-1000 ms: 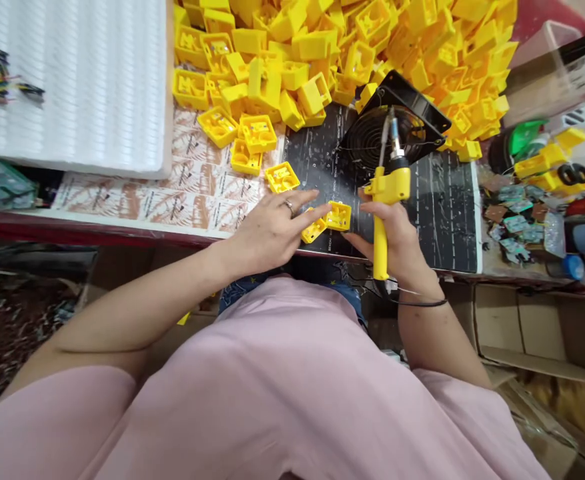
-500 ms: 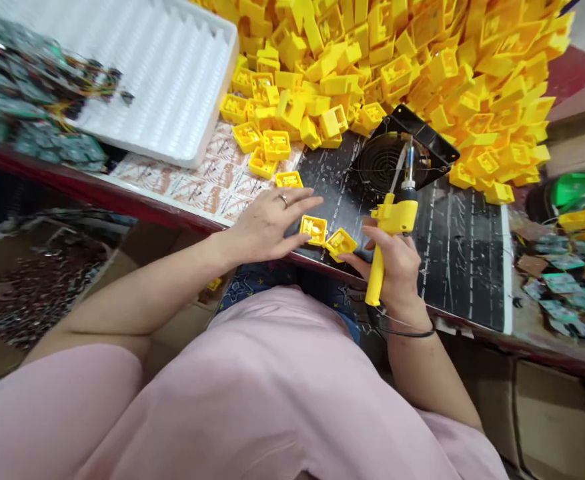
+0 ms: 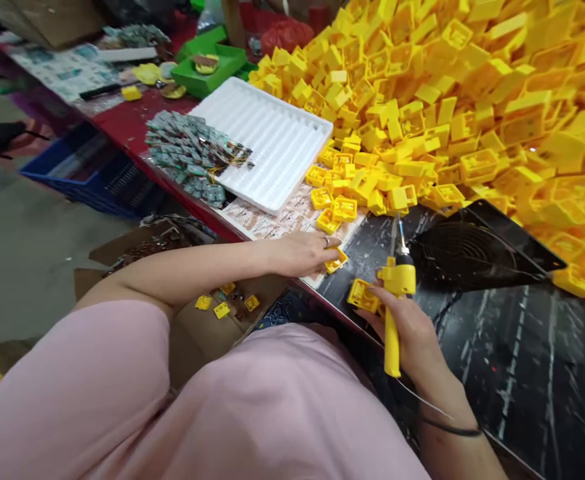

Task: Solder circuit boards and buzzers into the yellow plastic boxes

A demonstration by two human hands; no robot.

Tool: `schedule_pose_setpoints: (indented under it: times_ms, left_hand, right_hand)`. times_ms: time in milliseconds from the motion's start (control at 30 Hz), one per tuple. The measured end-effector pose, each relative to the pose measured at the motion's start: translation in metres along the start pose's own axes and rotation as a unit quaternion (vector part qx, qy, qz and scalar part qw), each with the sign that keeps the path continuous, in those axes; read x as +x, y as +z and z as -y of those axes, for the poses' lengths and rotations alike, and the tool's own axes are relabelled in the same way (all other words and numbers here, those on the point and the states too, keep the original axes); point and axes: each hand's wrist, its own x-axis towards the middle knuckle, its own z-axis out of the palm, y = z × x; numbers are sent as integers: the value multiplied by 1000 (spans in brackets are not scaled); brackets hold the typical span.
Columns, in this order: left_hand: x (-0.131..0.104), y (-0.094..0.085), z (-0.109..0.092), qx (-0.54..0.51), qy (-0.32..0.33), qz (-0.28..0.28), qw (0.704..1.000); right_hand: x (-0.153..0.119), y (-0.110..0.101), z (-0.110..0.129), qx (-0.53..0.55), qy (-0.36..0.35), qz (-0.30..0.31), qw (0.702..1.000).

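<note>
My right hand (image 3: 412, 327) is wrapped around a yellow soldering gun (image 3: 396, 313), its metal tip pointing away from me. The fingertips of that hand also touch an open yellow plastic housing (image 3: 363, 296) at the table's front edge. To the left, my left hand (image 3: 305, 253), wearing a ring, has its fingers closed over another small yellow plastic housing (image 3: 337, 261), partly hidden by them. Just beyond lie several more housings (image 3: 345, 209), open side up, at the edge of a large heap of yellow housings (image 3: 422, 133).
A black fan (image 3: 477, 247) lies beyond the soldering gun. At left, a white ribbed tray (image 3: 272, 133) carries a pile of wired circuit boards (image 3: 187, 157). Farther back stands a green box (image 3: 212, 67). Below the table are a blue crate (image 3: 92, 177) and a cardboard box (image 3: 197, 340).
The view has swung left. My left hand has moved away from the near housings onto one farther left. My right hand keeps the soldering gun, its fingertips at a housing.
</note>
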Motion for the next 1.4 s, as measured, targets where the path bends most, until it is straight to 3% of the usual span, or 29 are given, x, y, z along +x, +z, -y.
schedule_pose_setpoints:
  times_ms: [100,267,433,533,633,733,833,933,1033,1133,1267,1333,1400]
  left_hand:
    - [-8,-3,0,-35,11,18,999]
    - [-8,2,-15,-100,33,-7,994]
    - [14,6,-32,-98,10,-32,995]
    - [15,5,-26,-95,5,-83,992]
    - [-6,-6,9,-41,-80,-124,988]
    - [-43,-25,71,91,-267,-58,958]
    - [-81,-33,140,166,-357,-28,919]
    - [-105,-22,195,104,-411,-41,905]
    - [-111,-14,221,26,-424,-67,903]
    - [-104,-30,213,-4,-460,-66,885]
    - [-87,-76,176,57,-487,-78,868]
    - [-77,-95,159,62,-466,-79,879]
    - [-66,-102,146,13,-416,-76,906]
  right_hand:
    - [-9,-14,-6,-31,15,16,999]
    - [-36,-31,-15,-53,85,40,994]
    - [-32,-27,-23,-15,53,24,998]
    - [-21,-20,-21,1,27,38,999]
    - [-14,-19,-16,-41,13,17,999]
    - [-11,-21,-11,-53,18,6,998]
    - [-14,-19,-10,-63,31,-16,997]
    - [-19,-14,-9,-66,44,-30,996]
    - [-22,-12,-6,-61,71,-25,995]
    - [-21,-14,-1,-54,94,-23,994]
    - [-16,-16,5,-57,118,-26,991]
    - [-14,-17,8,-61,126,-31,990]
    - [-11,-16,11,-46,131,-32,990]
